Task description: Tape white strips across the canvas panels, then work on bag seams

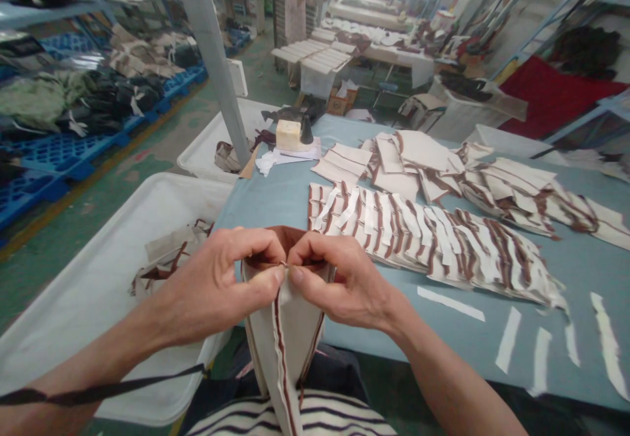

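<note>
Upright in front of my lap is a cream fabric bag piece (300, 318) with a brown inside and a brown-edged seam facing me. My left hand (236, 272) pinches its top rim just left of that seam, thumb outside and fingers over the edge. Right beside it, my right hand (335, 278) grips the same rim in a like pinch, the two thumbs almost meeting at the seam. The fingertips hide part of the edge. On the table to the right lies a row of overlapping cream pieces (423, 232) with brown edges and white strips.
A blue-covered table (266, 193) bears a pile of cream pieces (418, 153), loose white strips (450, 303) and a yellowish block (289, 135). To my left stands a white bin (98, 278) with bag pieces inside. A grey post (211, 48) rises beyond it. A person (295, 16) stands farther back.
</note>
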`<state>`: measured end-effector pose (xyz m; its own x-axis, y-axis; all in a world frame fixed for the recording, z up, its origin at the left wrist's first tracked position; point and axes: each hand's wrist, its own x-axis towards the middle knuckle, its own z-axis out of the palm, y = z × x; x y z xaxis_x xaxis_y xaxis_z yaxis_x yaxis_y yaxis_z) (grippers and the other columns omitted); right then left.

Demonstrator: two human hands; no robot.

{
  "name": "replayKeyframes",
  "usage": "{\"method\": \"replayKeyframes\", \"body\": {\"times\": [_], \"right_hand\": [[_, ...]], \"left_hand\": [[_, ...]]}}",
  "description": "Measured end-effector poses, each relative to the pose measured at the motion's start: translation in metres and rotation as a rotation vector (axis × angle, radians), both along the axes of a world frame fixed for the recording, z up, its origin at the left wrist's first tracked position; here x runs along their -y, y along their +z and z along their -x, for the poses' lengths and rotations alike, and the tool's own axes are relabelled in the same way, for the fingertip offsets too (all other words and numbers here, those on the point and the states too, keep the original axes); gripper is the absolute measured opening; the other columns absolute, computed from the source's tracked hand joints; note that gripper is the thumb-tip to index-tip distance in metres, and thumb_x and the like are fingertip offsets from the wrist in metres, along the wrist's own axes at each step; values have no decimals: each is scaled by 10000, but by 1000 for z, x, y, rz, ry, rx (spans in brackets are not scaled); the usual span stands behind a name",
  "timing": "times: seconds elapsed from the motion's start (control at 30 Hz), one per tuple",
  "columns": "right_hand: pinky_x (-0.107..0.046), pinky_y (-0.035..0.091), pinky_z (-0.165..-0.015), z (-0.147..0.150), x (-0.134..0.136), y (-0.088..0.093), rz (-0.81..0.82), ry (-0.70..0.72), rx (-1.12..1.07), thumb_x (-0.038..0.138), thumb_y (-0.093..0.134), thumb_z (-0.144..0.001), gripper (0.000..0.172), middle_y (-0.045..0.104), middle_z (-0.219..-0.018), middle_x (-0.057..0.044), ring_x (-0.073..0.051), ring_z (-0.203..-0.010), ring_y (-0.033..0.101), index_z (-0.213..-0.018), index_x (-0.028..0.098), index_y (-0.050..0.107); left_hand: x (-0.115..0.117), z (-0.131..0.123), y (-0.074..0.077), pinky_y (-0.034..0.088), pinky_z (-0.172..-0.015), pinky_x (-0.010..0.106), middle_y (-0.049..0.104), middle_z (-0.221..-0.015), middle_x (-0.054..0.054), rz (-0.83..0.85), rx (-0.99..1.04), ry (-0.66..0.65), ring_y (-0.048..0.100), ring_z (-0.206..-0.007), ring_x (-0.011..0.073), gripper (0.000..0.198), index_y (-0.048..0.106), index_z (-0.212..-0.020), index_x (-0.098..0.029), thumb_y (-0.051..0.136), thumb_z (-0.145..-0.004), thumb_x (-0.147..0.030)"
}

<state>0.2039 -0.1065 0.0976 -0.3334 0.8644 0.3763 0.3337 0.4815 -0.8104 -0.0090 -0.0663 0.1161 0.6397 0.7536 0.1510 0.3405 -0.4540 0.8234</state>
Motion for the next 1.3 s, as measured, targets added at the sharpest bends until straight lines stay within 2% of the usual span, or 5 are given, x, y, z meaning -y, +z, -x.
{"method": "replayKeyframes", "body": {"times": [0.23, 0.33, 0.53, 0.83, 1.3], "right_hand": [[-228, 393, -620, -4, -4, 8, 168, 34, -24, 299, 600, -878, 131, 644, -732, 26, -109, -635, 502, -802, 204, 651], [-235, 356, -591, -4, -8, 13, 322, 30, 4, 366, 614, -862, 195, 612, -700, 29, -114, -639, 491, -770, 197, 650], [-230, 300, -531, -5, -14, 19, 461, 63, 67, 331, 616, -846, 195, 516, -636, 56, -96, -601, 431, -704, 198, 599], [-227, 317, -570, -8, -8, 9, 211, 76, 102, 231, 543, -862, 121, 510, -634, 62, -91, -585, 445, -747, 209, 572], [-223, 340, -565, -3, 6, 10, 218, 53, 15, 298, 557, -941, 198, 528, -655, 57, -90, -582, 433, -773, 204, 606]], "left_hand": [[13, -4, -11, 408, -701, 303, 648, -709, -47, -494, -94, 126, 581, -692, 167, 138, 625, -808, -233, 544, -905, -179], [15, -4, -14, 407, -724, 320, 668, -737, -28, -562, -125, 121, 597, -729, 187, 152, 612, -820, -236, 534, -932, -169], [15, -5, -5, 416, -687, 297, 698, -718, -38, -442, -151, 99, 619, -701, 168, 167, 667, -797, -228, 543, -903, -190], [16, 4, -5, 456, -682, 243, 760, -744, -77, -147, -138, 71, 665, -683, 123, 176, 761, -833, -239, 605, -915, -242], [16, 6, -4, 501, -686, 210, 730, -707, -64, -96, -77, 38, 643, -643, 121, 196, 773, -854, -225, 588, -905, -266]]}}
